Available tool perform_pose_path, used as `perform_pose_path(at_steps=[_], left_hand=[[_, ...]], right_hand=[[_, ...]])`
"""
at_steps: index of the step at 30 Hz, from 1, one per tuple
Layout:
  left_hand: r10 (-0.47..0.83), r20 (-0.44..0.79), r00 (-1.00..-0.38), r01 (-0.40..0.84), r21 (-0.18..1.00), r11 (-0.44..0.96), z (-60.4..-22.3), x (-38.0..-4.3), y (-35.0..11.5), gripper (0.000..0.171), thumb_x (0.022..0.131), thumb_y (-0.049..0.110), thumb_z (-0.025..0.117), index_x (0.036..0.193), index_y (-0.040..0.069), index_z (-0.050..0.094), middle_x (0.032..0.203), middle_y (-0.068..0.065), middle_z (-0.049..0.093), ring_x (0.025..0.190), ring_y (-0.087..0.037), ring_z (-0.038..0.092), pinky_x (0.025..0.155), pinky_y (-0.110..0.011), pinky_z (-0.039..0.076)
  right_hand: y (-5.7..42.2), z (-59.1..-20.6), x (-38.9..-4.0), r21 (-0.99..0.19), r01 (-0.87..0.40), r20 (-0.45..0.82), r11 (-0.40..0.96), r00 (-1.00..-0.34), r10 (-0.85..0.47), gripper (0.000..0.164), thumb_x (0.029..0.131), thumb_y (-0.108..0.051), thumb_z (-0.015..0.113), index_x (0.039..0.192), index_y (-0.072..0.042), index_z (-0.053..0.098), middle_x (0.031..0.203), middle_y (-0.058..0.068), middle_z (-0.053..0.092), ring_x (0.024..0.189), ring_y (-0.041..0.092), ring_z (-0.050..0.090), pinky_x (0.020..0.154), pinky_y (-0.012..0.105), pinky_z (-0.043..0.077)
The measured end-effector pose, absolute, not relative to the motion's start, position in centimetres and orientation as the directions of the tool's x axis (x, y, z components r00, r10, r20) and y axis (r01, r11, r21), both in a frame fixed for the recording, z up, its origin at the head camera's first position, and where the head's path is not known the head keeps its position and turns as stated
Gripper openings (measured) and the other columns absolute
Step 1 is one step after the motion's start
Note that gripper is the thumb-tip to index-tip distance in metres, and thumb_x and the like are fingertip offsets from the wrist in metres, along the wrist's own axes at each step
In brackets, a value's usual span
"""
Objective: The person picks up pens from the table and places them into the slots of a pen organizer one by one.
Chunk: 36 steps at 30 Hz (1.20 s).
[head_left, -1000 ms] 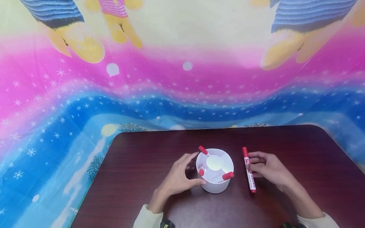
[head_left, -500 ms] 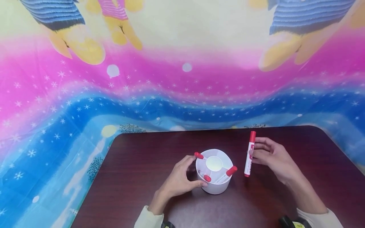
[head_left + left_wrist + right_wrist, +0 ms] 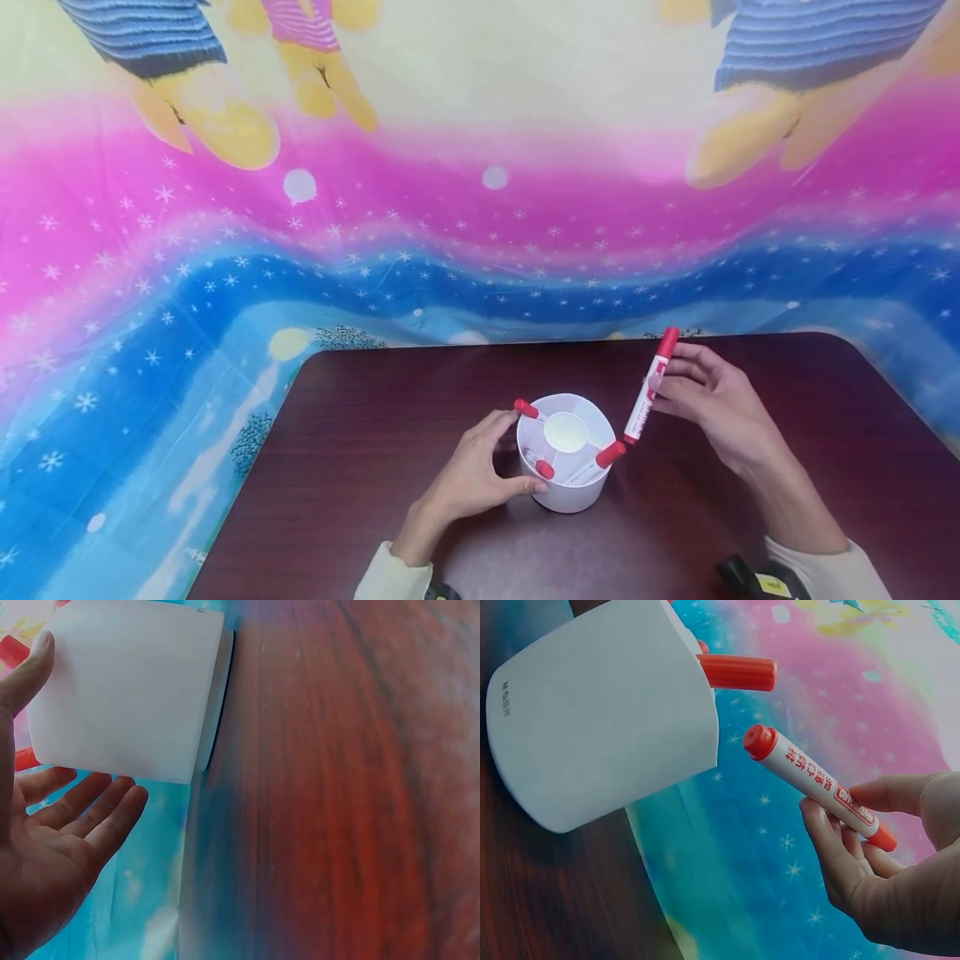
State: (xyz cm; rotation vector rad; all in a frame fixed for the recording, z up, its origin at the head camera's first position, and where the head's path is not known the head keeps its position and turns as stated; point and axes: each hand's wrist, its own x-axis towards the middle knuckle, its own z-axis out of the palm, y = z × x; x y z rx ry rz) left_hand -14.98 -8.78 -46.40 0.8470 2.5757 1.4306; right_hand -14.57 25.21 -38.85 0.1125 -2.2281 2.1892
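Observation:
A white round pen holder [image 3: 567, 492] stands on the table, divided into compartments round a central disc. Three red-capped markers lean in it, one marker [image 3: 611, 454] at the right rim. My left hand [image 3: 476, 471] holds the holder's left side, thumb at the front and fingers behind; in the left wrist view the outer fingers [image 3: 112, 817] stretch loosely beside its wall. My right hand [image 3: 723, 408] pinches another red-and-white marker [image 3: 649, 387] between thumb and fingers, tilted, cap up. Its red lower end [image 3: 759, 742] is in the air just right of the holder, apart from it.
The dark red-brown wooden table [image 3: 375, 417] has rounded far corners. Behind it hangs a colourful cloth [image 3: 465, 217] with snowflakes and cartoon figures. A dark wrist device [image 3: 765, 579] sits by the right sleeve.
My right hand has lifted the marker off the table, tilted it and brought its lower end left toward the holder. The markers in the holder have shifted along the rim; my left hand barely moved.

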Motion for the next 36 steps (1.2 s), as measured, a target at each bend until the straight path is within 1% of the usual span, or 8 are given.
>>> perform_pose_path(at_steps=[3, 6, 9, 12, 16, 22, 26, 36], left_hand=[[0.501, 0.194, -0.843, 0.427, 0.809, 0.405, -46.4, -15.0, -8.7, 0.090, 0.077, 0.044, 0.098, 0.154, 0.026, 0.055, 0.143, 0.008, 0.062, 0.125, -0.011, 0.068, 0.107, -0.026, 0.058], [0.499, 0.195, -0.844, 0.424, 0.813, 0.400, -46.4, -15.1, -8.7, 0.091, 0.077, 0.043, 0.098, 0.155, 0.024, 0.055, 0.143, 0.008, 0.063, 0.125, -0.011, 0.067, 0.107, -0.026, 0.058], [0.495, 0.195, -0.847, 0.422, 0.813, 0.402, -46.4, -15.1, -8.7, 0.091, 0.077, 0.043, 0.098, 0.155, 0.025, 0.055, 0.142, 0.009, 0.063, 0.125, -0.011, 0.067, 0.107, -0.027, 0.058], [0.492, 0.194, -0.849, 0.422, 0.808, 0.410, -46.4, -15.0, -8.7, 0.090, 0.077, 0.044, 0.098, 0.154, 0.029, 0.054, 0.143, 0.009, 0.063, 0.125, -0.011, 0.067, 0.107, -0.027, 0.059], [0.491, 0.188, -0.850, 0.422, 0.801, 0.424, -46.4, -15.0, -8.7, 0.091, 0.077, 0.047, 0.097, 0.155, 0.029, 0.053, 0.144, 0.009, 0.063, 0.125, -0.011, 0.068, 0.106, -0.027, 0.059], [0.494, 0.192, -0.848, 0.426, 0.801, 0.420, -46.4, -15.0, -8.7, 0.090, 0.077, 0.045, 0.097, 0.154, 0.028, 0.054, 0.144, 0.008, 0.063, 0.125, -0.011, 0.067, 0.107, -0.027, 0.058], [0.497, 0.199, -0.844, 0.433, 0.801, 0.414, -46.5, -15.0, -8.7, 0.090, 0.077, 0.044, 0.098, 0.154, 0.028, 0.054, 0.143, 0.008, 0.063, 0.126, -0.011, 0.068, 0.107, -0.027, 0.058], [0.501, 0.193, -0.844, 0.427, 0.807, 0.408, -46.4, -15.0, -8.7, 0.091, 0.078, 0.043, 0.098, 0.156, 0.028, 0.053, 0.143, 0.008, 0.063, 0.126, -0.011, 0.068, 0.108, -0.027, 0.057]], right_hand=[[24.6, -38.8, -14.7, -0.997, -0.077, 0.078, -0.027, -0.996, -0.043, 0.046, 0.100, -0.003, 0.073, 0.139, -0.013, 0.052, 0.112, -0.002, 0.067, 0.094, 0.011, 0.075, 0.082, 0.027, 0.067], [23.7, -38.8, -14.9, -0.996, -0.073, 0.075, -0.040, -0.996, -0.048, 0.044, 0.100, -0.003, 0.074, 0.137, -0.013, 0.052, 0.112, 0.000, 0.066, 0.094, 0.011, 0.076, 0.083, 0.027, 0.067], [22.8, -38.9, -15.2, -0.998, -0.053, 0.055, -0.036, -0.997, -0.053, 0.043, 0.101, -0.005, 0.073, 0.137, -0.010, 0.050, 0.112, 0.000, 0.064, 0.094, 0.011, 0.075, 0.084, 0.028, 0.067], [22.3, -39.0, -15.3, -0.999, -0.028, 0.030, -0.021, -0.998, -0.054, 0.043, 0.102, -0.005, 0.071, 0.139, -0.005, 0.048, 0.111, 0.000, 0.064, 0.094, 0.010, 0.075, 0.085, 0.029, 0.067], [22.1, -39.2, -15.2, -1.000, -0.009, 0.008, 0.009, -0.999, -0.048, 0.045, 0.103, -0.005, 0.070, 0.140, -0.001, 0.046, 0.109, -0.001, 0.064, 0.094, 0.009, 0.076, 0.085, 0.028, 0.067], [22.0, -39.4, -15.2, -1.000, 0.002, -0.003, 0.008, -0.998, -0.055, 0.044, 0.102, -0.004, 0.070, 0.139, 0.001, 0.046, 0.109, -0.001, 0.065, 0.095, 0.009, 0.076, 0.085, 0.028, 0.066], [21.9, -39.4, -15.2, -1.000, 0.002, -0.002, 0.013, -0.998, -0.055, 0.043, 0.102, -0.003, 0.070, 0.138, 0.000, 0.047, 0.109, -0.001, 0.065, 0.096, 0.009, 0.076, 0.086, 0.027, 0.066], [21.7, -39.7, -15.1, -0.998, -0.008, 0.004, 0.066, -0.998, -0.070, 0.049, 0.103, -0.006, 0.070, 0.143, 0.008, 0.044, 0.109, 0.000, 0.065, 0.095, 0.009, 0.077, 0.087, 0.028, 0.066]])
